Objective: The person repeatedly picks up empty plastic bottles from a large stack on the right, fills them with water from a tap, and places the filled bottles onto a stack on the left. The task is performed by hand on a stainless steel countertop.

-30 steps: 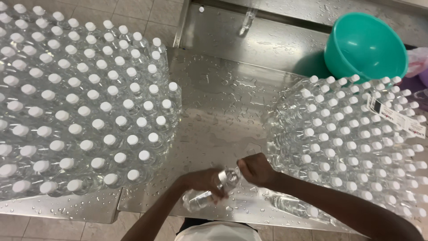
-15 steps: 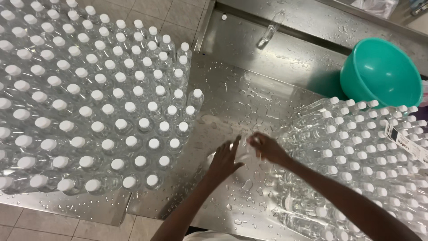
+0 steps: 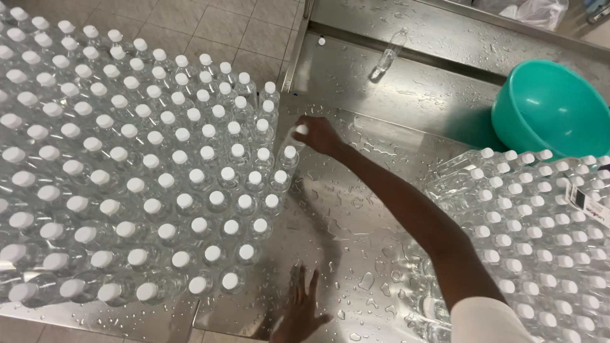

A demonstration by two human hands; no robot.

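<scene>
Item: one clear capped bottle (image 3: 298, 134), small, white cap, upright. We found it in the grip of our right hand (image 3: 319, 134), fingers closed about its neck and cap, at the right-hand edge of the capped bottle block (image 3: 127, 171) and just beside that block's outermost bottles.

Our left hand (image 3: 300, 309) lay flat, fingers spread and holding nothing, palm down on the wet steel worktop (image 3: 356, 209) near the block's near corner.

Also noted: a second mass of like bottles (image 3: 540, 235) to the right, well apart from the first; a teal bowl (image 3: 553, 108) behind it; a single uncapped bottle (image 3: 389, 54) lying in the steel trough (image 3: 445, 82) at the back; water droplets across the worktop between the two groups.
</scene>
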